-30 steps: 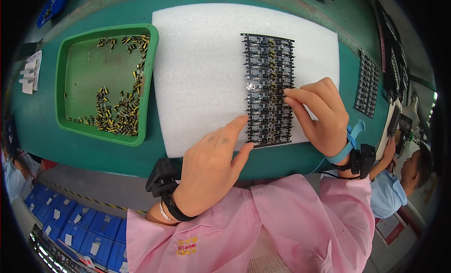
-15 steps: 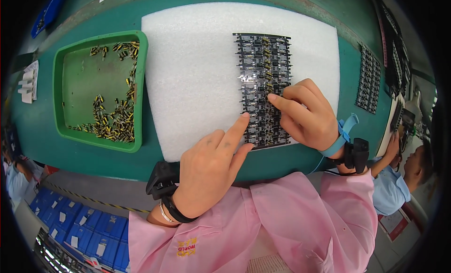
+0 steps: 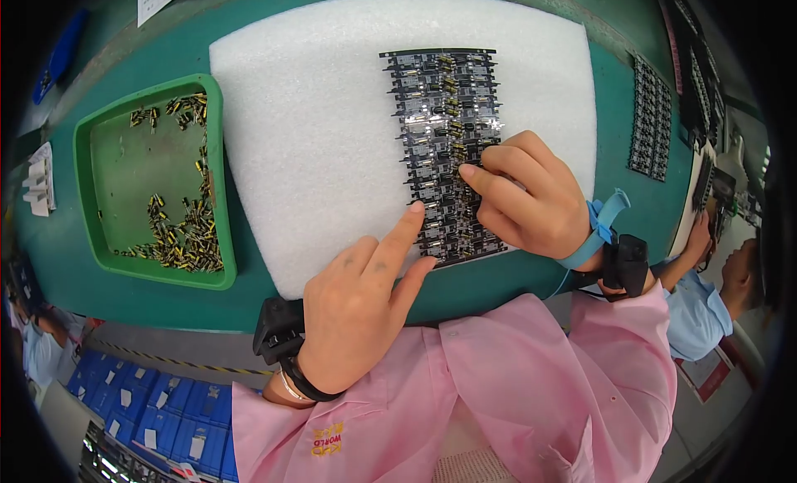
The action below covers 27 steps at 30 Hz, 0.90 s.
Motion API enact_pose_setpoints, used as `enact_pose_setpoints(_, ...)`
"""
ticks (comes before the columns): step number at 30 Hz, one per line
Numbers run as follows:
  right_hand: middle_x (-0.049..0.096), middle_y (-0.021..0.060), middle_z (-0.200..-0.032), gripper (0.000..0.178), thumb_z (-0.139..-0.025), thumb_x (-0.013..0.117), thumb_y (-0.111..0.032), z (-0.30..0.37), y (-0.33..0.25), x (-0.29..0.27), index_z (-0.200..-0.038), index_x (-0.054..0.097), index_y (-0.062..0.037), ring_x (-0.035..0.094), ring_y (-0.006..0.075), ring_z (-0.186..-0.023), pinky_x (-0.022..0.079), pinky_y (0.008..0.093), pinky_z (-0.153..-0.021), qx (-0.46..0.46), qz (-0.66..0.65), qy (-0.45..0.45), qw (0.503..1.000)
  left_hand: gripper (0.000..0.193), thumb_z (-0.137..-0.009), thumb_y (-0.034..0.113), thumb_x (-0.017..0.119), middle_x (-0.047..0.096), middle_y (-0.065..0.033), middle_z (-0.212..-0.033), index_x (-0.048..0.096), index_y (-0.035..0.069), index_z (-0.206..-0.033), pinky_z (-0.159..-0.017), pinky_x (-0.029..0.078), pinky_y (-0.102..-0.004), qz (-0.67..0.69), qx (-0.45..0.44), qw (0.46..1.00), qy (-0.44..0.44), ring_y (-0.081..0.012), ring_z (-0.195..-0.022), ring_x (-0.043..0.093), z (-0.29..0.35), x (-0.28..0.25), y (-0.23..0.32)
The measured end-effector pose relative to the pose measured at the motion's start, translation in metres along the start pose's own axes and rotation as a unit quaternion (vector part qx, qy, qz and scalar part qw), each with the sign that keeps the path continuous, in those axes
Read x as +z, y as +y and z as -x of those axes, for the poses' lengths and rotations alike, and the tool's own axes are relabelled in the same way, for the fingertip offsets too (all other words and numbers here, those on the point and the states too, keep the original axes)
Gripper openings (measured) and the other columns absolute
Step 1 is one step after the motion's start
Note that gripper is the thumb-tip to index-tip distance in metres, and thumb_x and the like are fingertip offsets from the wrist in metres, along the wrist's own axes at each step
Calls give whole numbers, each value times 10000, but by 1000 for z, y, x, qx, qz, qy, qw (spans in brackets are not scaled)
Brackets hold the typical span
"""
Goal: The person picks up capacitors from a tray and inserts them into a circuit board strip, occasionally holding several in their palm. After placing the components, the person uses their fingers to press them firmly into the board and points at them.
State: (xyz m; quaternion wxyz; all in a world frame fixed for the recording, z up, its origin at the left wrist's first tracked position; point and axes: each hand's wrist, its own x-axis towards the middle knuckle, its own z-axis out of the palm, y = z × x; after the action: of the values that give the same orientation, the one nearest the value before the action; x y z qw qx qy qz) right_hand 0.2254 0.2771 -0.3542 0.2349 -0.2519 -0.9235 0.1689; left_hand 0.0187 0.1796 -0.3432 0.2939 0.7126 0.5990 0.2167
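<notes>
A black panel of joined circuit boards (image 3: 419,109) lies on a white foam sheet (image 3: 307,142), with a column of small yellow-and-black capacitors (image 3: 453,88) down its middle. My left hand (image 3: 353,296) rests at the panel's lower left, its index finger stretched onto the edge and its thumb apart at the near corner. Over the panel's right half, my right hand (image 3: 531,201) is closed, thumb and index fingertips together at the capacitor column. Whatever is pinched there is too small and covered to make out. A blue strap (image 3: 610,213) circles my right wrist.
To the left stands a green tray (image 3: 83,192) holding many loose capacitors (image 3: 183,242). Another board panel (image 3: 650,122) lies at the right on the green table (image 3: 166,308). Blue bins (image 3: 158,400) stand below at left. A person in blue (image 3: 701,313) works at the right.
The whole view has shifted, so the tray, foam and panel appear farther left. Both hands keep nearly the same places on the panel, the right still pinched at the capacitor column.
</notes>
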Motion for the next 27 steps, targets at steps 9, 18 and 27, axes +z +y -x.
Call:
enact_pose_setpoints(9,555,115,-841,458,-602,597,111,9,9,-7,-1048,657,25,517,234,-693,431,294,-598,65,-84,41,993,561,-753,164,751,456,-32,-627,565,118,-1281,-474,410,-328,6,-3,1000,5,-184,-536,500,-5,8,5)
enact_pose_setpoints(18,528,98,-816,496,-598,578,113,7,13,2,-1069,669,-12,485,220,-679,406,295,-586,69,-60,17,996,555,-754,163,752,454,-32,-624,572,118,-1276,-471,405,-332,14,-4,1000,7,-185,-530,491,-9,11,-2)
enact_pose_setpoints(27,507,93,-797,493,-605,550,101,5,11,-7,-1068,673,-16,467,214,-679,392,298,-586,75,-63,-5,995,550,-752,164,754,468,-37,-630,577,118,-1271,-477,411,-331,10,-6,1000,5,-190,-538,502,-8,5,3)
